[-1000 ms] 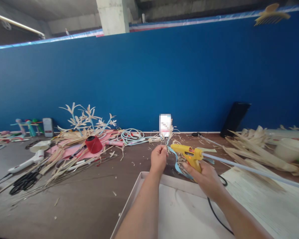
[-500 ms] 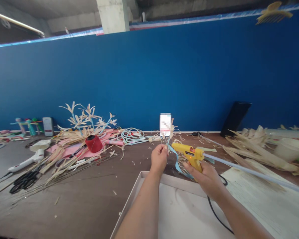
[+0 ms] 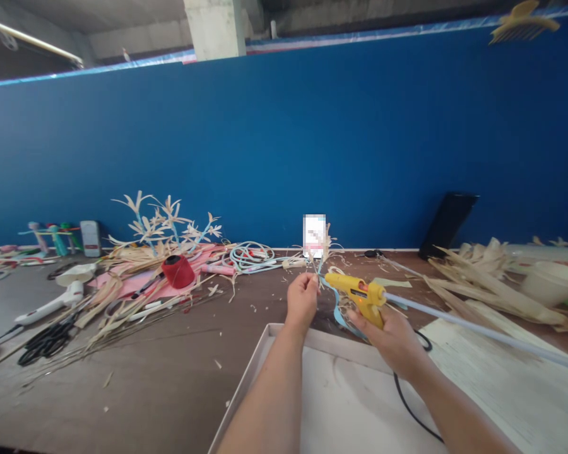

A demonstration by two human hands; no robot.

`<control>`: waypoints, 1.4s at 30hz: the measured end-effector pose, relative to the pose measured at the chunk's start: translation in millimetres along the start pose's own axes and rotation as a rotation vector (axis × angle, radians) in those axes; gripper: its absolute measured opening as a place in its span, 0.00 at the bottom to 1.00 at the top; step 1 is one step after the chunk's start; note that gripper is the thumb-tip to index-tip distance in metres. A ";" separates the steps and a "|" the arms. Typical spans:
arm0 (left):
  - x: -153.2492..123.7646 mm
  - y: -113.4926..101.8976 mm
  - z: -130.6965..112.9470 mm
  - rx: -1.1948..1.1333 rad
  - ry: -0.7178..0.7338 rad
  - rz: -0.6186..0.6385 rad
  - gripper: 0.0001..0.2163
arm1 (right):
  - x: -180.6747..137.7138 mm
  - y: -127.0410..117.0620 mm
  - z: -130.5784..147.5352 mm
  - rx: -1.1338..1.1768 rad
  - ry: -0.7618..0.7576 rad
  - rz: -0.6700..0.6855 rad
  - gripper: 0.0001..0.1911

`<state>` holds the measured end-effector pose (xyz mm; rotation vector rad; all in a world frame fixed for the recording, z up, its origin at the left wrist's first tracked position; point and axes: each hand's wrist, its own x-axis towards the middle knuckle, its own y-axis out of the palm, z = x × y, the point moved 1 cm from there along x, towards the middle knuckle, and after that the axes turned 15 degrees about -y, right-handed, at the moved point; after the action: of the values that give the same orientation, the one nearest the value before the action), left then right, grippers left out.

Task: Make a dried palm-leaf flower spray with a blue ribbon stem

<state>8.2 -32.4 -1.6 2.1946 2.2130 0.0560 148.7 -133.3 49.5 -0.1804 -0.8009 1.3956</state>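
My left hand [image 3: 301,300] is closed in a fist round a thin stem with small straw-coloured petals [image 3: 322,252] at its top and a pale blue ribbon [image 3: 337,307] trailing from it. My right hand [image 3: 392,337] grips a yellow glue gun [image 3: 356,291], its nozzle pointing left at the stem just beside my left fingers. A long pale glue stick [image 3: 473,328] sticks out of the gun's back to the right. The gun's black cord [image 3: 409,403] runs down over a white tray [image 3: 260,359] below both hands.
On the brown table, left: black scissors [image 3: 47,342], a white tool [image 3: 52,304], a red thread spool [image 3: 177,272], straw strips and finished straw flowers [image 3: 163,222]. Right: dried husks [image 3: 487,277], a white bowl [image 3: 551,282], a black stand [image 3: 447,224]. A blue wall behind.
The hands and glue gun have hardly moved; the nozzle stays at the stem by my left fingers. The view has shifted very slightly.
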 end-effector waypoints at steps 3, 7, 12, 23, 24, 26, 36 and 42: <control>-1.6 -0.1 -2.9 0.012 0.009 -0.006 0.13 | -0.3 -0.3 -0.1 -0.011 -0.008 0.003 0.17; -3.3 -0.5 -5.5 0.020 0.022 -0.008 0.13 | -0.1 -1.0 1.4 -0.036 0.005 -0.010 0.18; -4.0 -1.5 -5.6 0.035 0.038 -0.002 0.13 | 0.4 -1.3 5.3 -0.033 0.009 0.003 0.19; -3.0 -0.9 -5.5 0.005 0.007 -0.007 0.13 | 1.3 -2.6 1.3 0.053 0.050 0.035 0.18; -3.2 -0.9 -6.0 0.001 0.006 -0.008 0.12 | 1.1 -2.6 1.4 0.062 0.063 0.036 0.18; -4.0 -0.9 -7.3 -0.011 -0.001 -0.007 0.12 | 0.3 -1.6 1.4 0.082 0.082 -0.005 0.18; -1.7 0.2 -3.7 -0.046 -0.016 0.002 0.11 | -4.4 0.9 3.8 0.236 0.046 -0.126 0.21; -6.1 -0.8 -10.0 -0.011 0.003 -0.007 0.11 | -4.4 2.1 6.4 0.207 0.043 -0.141 0.19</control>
<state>7.1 -38.6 8.4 2.1821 2.2161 0.0711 143.4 -139.1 51.3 0.0066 -0.6167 1.3268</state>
